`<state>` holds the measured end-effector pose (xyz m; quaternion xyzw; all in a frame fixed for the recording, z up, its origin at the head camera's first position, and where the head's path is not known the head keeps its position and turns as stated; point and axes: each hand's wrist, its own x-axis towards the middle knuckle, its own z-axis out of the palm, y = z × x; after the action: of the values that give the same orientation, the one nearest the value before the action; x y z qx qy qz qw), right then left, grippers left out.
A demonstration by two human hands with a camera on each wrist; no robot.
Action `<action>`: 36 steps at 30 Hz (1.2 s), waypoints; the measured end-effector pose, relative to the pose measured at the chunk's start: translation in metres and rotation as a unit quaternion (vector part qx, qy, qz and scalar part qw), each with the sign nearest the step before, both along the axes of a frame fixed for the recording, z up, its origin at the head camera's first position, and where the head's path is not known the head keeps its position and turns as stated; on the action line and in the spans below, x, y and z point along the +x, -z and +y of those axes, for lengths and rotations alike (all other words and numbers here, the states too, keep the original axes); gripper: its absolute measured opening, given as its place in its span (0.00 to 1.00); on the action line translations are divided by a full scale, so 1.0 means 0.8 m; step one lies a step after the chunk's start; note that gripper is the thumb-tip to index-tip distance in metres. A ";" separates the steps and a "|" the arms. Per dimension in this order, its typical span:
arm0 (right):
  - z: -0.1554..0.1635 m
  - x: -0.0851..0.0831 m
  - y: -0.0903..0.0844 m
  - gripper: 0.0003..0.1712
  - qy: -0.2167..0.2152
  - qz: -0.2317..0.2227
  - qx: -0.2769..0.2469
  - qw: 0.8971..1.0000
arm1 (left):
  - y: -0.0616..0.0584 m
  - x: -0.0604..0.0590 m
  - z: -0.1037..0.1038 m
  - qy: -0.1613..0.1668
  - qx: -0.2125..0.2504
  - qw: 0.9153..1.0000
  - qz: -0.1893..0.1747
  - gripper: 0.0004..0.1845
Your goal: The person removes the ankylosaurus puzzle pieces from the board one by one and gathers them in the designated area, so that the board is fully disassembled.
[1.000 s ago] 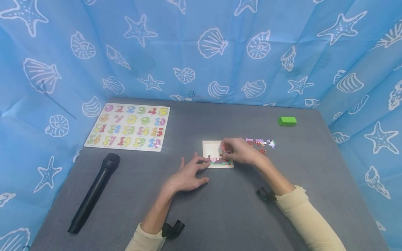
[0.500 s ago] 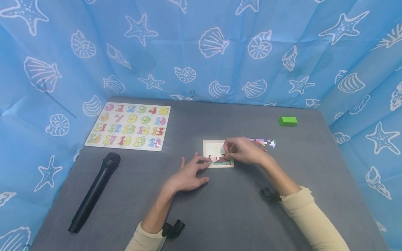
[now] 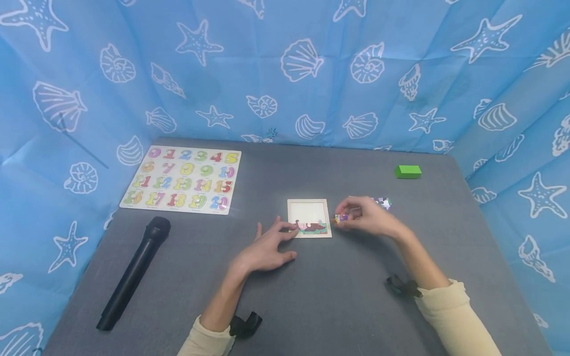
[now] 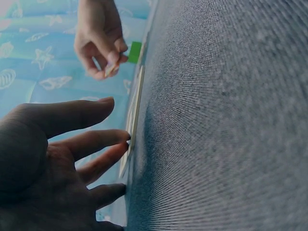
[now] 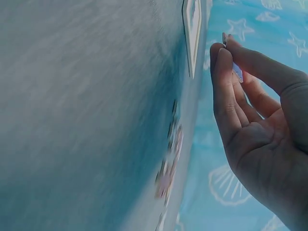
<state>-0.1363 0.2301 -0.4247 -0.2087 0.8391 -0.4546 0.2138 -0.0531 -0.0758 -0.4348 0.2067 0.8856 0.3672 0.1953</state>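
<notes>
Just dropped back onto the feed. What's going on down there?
A person's right hand pinches a jigsaw piece, raised off the table just right of a small puzzle tray. The left hand has fingertips on the tray's left side, near its lower corner. A row of fitted pieces fills the tray's bottom; the part above is bare. More loose pieces lie beyond the right hand, partly hidden by it.

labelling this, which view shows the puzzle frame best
The head view: it shows the puzzle frame from above, barely covered by the left hand. Left wrist view: a thin strip. Right wrist view: a cropped part.
</notes>
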 end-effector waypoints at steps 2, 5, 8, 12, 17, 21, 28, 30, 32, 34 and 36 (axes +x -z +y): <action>0.011 0.003 0.002 0.16 0.005 0.005 -0.005 1.000 | 0.000 0.000 0.000 -0.001 -0.005 1.000 -0.001 0.32; 0.028 0.007 0.002 0.16 0.013 0.013 -0.010 1.000 | 0.001 -0.001 0.000 -0.001 -0.009 1.000 0.001 0.32; 0.044 0.011 0.000 0.17 0.029 0.006 -0.018 0.999 | 0.002 -0.002 0.000 -0.001 -0.010 1.000 0.001 0.32; 0.067 0.015 -0.003 0.18 0.053 -0.010 -0.025 0.998 | 0.003 -0.001 0.001 -0.002 -0.009 1.000 0.001 0.32; 0.103 0.016 -0.002 0.19 0.067 -0.006 -0.020 0.998 | 0.003 -0.001 0.000 -0.002 -0.007 1.000 0.004 0.32; 0.126 0.014 0.000 0.17 0.092 0.009 -0.001 0.996 | 0.003 0.000 0.000 0.000 -0.004 1.000 0.007 0.32; 0.146 0.010 0.008 0.14 0.114 0.038 0.049 0.992 | 0.002 -0.001 0.000 0.001 -0.011 1.000 0.002 0.32; 0.147 0.009 0.010 0.13 0.114 0.041 0.065 0.990 | 0.001 -0.002 0.000 0.000 -0.013 1.000 0.000 0.32; 0.147 0.008 0.012 0.13 0.115 0.042 0.077 0.990 | 0.001 -0.002 0.000 0.000 -0.014 1.000 0.000 0.32; 0.146 0.008 0.012 0.13 0.113 0.043 0.088 0.989 | 0.001 -0.002 0.000 -0.002 -0.015 1.000 -0.001 0.32; 0.144 0.007 0.013 0.13 0.110 0.047 0.100 0.988 | 0.001 -0.001 0.000 -0.003 -0.014 1.000 -0.001 0.32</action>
<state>-0.1305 0.3455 -0.4348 -0.1140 0.9075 -0.3784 0.1425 -0.0543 -0.0758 -0.4357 0.2013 0.8911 0.3553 0.1980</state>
